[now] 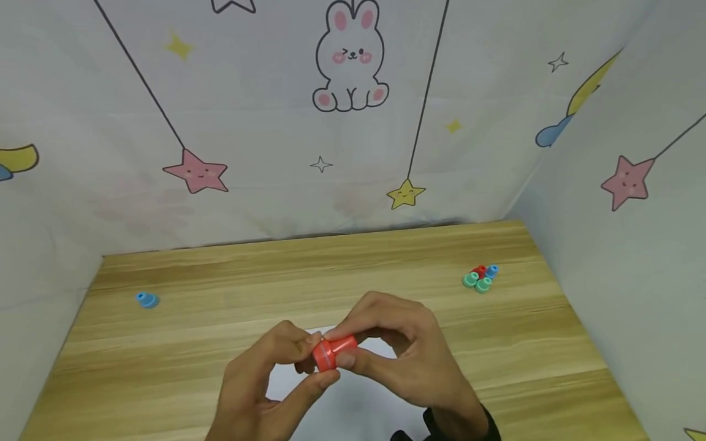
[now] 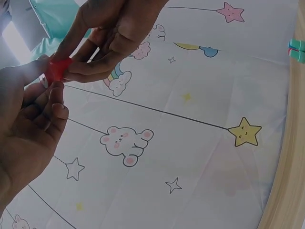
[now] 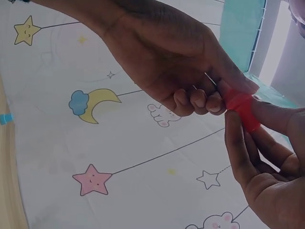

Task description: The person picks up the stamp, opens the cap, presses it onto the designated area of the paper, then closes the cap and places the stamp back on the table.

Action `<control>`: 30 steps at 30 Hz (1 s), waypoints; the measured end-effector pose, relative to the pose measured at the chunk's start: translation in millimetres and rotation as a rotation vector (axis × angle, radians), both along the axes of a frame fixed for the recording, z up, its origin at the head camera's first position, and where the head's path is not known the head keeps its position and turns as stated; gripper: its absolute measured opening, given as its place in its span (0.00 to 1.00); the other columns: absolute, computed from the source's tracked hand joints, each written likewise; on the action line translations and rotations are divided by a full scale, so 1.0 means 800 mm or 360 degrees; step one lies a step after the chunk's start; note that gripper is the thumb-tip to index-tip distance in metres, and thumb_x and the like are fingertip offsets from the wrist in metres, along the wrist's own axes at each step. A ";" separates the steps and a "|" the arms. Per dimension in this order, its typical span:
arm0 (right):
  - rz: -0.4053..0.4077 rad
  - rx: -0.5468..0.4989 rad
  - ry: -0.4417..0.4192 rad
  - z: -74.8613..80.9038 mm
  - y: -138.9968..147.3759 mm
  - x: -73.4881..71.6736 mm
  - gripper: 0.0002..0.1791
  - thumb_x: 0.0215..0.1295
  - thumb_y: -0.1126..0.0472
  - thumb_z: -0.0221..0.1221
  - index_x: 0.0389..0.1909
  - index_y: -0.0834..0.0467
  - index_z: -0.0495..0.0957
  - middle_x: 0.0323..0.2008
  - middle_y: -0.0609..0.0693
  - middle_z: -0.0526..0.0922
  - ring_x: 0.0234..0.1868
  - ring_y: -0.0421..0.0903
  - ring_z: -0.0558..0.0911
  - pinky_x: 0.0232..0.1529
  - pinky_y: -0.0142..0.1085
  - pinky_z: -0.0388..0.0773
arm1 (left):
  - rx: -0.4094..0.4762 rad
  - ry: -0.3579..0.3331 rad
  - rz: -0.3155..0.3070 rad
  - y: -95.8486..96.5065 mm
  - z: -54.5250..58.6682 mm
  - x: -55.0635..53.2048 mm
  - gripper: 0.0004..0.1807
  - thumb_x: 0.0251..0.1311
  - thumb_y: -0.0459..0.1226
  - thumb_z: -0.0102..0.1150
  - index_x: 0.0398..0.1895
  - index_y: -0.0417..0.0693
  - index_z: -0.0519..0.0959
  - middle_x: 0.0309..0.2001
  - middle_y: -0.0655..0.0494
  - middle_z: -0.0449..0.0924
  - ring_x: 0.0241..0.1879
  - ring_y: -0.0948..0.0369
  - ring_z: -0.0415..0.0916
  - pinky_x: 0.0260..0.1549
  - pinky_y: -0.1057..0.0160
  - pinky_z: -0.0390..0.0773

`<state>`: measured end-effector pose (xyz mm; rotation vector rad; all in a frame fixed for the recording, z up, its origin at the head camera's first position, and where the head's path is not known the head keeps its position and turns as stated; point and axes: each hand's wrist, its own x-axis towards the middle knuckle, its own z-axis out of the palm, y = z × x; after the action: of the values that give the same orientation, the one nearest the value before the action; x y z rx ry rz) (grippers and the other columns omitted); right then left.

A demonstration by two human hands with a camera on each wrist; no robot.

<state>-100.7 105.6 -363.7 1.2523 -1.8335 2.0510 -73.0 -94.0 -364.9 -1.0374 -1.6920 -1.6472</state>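
Both hands meet at a small red stamp with a wide base and a narrower handle, held over a white sheet of paper. My left hand pinches the wide base between thumb and fingers. From the other side, my right hand grips the handle with thumb and forefinger. A thin pale line runs around the base. In the left wrist view the red stamp is partly hidden by fingers; the right wrist view shows the red stamp between both hands.
On the wooden table, a lone blue stamp stands far left. Back right is a cluster with a red stamp, a blue stamp and green stamps. A printed cloth wall borders the table's back.
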 end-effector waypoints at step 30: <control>-0.0372 0.0129 -0.0311 0.008 -0.014 0.009 0.20 0.67 0.75 0.67 0.59 0.61 0.81 0.52 0.59 0.88 0.53 0.51 0.90 0.44 0.46 0.91 | -0.0413 -0.0124 0.0653 -0.008 0.000 -0.003 0.18 0.76 0.46 0.62 0.50 0.38 0.83 0.39 0.55 0.84 0.34 0.63 0.74 0.39 0.70 0.70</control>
<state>-93.8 94.8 -356.9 0.8299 -2.0541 2.0496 -75.7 -100.0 -365.3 -0.6802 -2.0485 -1.2430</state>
